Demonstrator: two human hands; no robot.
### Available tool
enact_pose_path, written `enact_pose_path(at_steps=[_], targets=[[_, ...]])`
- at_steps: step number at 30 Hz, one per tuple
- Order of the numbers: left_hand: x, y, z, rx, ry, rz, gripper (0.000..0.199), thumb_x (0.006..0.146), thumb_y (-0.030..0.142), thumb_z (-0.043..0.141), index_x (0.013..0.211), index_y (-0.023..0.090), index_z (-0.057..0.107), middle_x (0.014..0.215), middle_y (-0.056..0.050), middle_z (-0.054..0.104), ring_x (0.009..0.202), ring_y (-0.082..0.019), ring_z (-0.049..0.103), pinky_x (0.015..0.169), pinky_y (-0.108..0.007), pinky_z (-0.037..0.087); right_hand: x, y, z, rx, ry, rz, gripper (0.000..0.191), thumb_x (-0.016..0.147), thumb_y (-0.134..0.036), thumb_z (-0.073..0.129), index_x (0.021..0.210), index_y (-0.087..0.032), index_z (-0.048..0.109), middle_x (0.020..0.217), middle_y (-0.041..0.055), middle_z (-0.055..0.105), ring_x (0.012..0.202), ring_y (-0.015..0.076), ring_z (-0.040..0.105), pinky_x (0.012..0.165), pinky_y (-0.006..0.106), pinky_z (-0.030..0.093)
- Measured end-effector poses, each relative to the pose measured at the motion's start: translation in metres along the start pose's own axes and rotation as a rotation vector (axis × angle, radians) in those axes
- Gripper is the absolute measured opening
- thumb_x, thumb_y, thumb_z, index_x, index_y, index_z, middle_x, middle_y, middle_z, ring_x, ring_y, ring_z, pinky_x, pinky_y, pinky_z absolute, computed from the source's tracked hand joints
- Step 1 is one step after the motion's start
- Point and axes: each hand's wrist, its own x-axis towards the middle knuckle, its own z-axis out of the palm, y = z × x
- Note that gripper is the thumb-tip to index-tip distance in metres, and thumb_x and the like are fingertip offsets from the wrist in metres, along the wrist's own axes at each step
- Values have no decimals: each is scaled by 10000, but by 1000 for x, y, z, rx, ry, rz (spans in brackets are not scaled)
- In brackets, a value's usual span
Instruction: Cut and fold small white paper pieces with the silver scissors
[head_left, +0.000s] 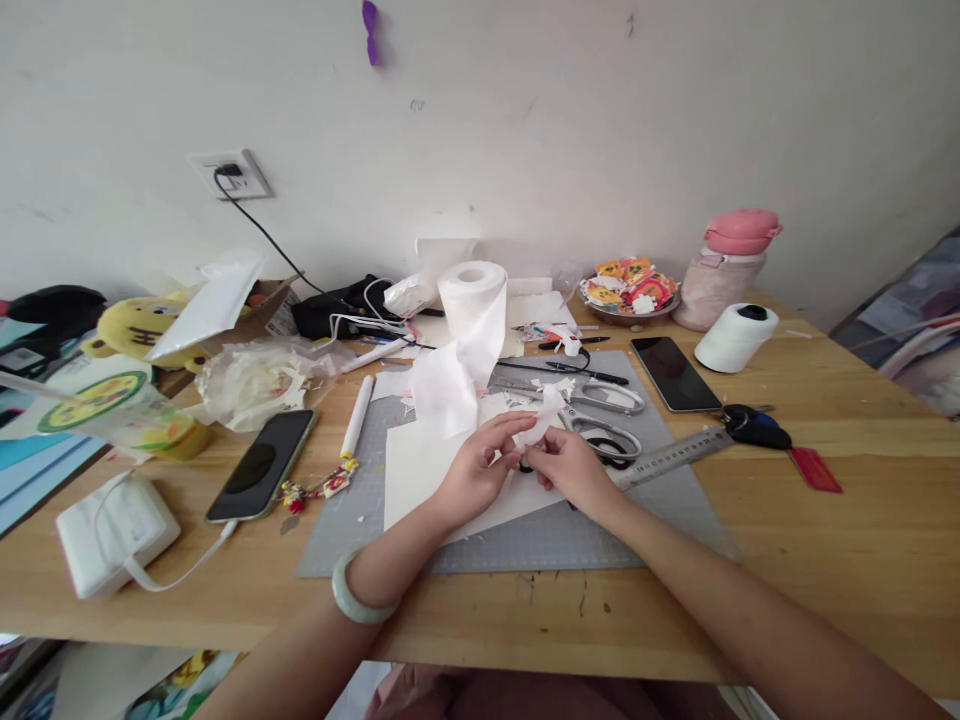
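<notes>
Both hands meet over the white paper sheet [420, 480] on the grey cutting mat [360, 540]. A small piece of thin white tissue [546, 415] is pinched between them. My left hand [484, 465] has its fingertips closed on the tissue's left side; a bangle circles that wrist. From the right, my right hand [574, 468] grips the tissue's lower part with thumb and fingers. Just behind the hands lie large scissors [626, 398], and a steel ruler [675, 455] is to their right. A white tissue roll [472, 295] stands behind, its loose end hanging onto the mat.
Left are a phone [262, 465], a white charger [116, 530], a drink cup [161, 425] and a plastic bag [255, 385]. Right are another phone [675, 373], a thread spool [735, 338], keys [754, 425] and a pink bottle [720, 285]. A bowl [630, 312] of cutouts sits behind.
</notes>
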Motion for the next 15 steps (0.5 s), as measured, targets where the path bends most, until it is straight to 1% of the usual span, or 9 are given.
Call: enact_pose_path(at_steps=[3,5,8,10,12,15], targets=[[0,2,0,-54,3,-21,351,767,100,520,1085,219,605,1252,-89,512,642,-78,496,629,-246,466,1,0,0,4,10,12,168,637,-185,540,518,-196,422,388,-72,451,359,79,417,402,207,301],[0,2,-1,-113,31,-26,348,765,116,536,1088,225,606,1260,-88,502,640,-75,485,624,-240,469,2,1,-1,12,24,24,156,637,-184,534,524,-196,427,380,-73,448,350,80,413,394,205,299],[2,0,-4,-219,154,-43,351,751,148,572,1090,235,604,1279,-80,481,624,-61,463,615,-230,477,3,3,-4,28,32,37,126,648,-192,526,550,-196,447,370,-75,443,335,79,400,377,200,285],[4,-2,-7,-262,222,-69,372,733,160,598,1096,238,599,1292,-76,470,613,-53,463,621,-233,484,3,5,-5,44,14,32,112,663,-217,536,574,-193,472,383,-73,449,346,80,411,383,201,301],[6,-2,-10,-281,247,-95,404,721,169,615,1117,242,584,1314,-77,452,613,-50,475,634,-243,492,3,6,-6,68,-15,16,115,688,-270,544,615,-188,510,444,-61,488,381,81,440,409,206,343],[7,0,-11,-295,252,-121,438,719,186,622,1149,242,560,1334,-80,433,618,-52,484,645,-254,500,2,7,-7,108,-64,-11,181,721,-354,536,675,-181,551,563,-38,546,434,80,471,449,217,389]])
